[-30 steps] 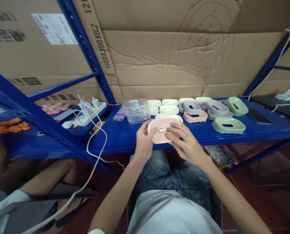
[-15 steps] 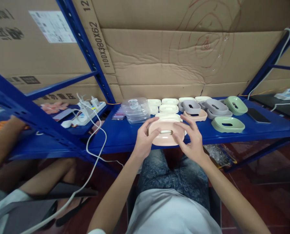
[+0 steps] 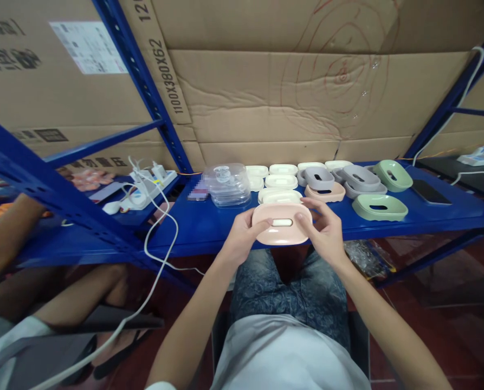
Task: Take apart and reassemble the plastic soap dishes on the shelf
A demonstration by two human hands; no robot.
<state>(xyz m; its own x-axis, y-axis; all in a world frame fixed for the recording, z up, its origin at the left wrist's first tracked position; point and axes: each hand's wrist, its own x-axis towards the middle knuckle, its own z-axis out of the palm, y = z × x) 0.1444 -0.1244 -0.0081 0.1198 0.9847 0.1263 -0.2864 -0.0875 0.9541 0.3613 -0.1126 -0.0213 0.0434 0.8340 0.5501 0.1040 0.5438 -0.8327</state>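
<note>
Between my two hands is a pink oval soap dish (image 3: 282, 236), held over the table's front edge with its face toward me. Something cream shows through its middle slot. My left hand (image 3: 244, 230) grips its left side, thumb pressed beside the slot. On the right side my right hand (image 3: 324, 227) holds it, thumb near the slot's right end and fingers behind. Just behind it lie cream oval pieces (image 3: 280, 195), partly covered. Another pink dish (image 3: 336, 193) sits behind my right hand, with a grey dish (image 3: 320, 177) on top.
Clear plastic trays (image 3: 227, 187) are stacked at the left. Grey dishes (image 3: 361, 179), a green dish (image 3: 380, 208) and a phone (image 3: 431, 192) are on the right. A white cable (image 3: 148, 238) hangs by the blue post. Another person's arm (image 3: 14, 238) is at far left.
The pink dish has tilted to face me more squarely and shifted slightly right. My right hand's fingers have closed in around its right side.
</note>
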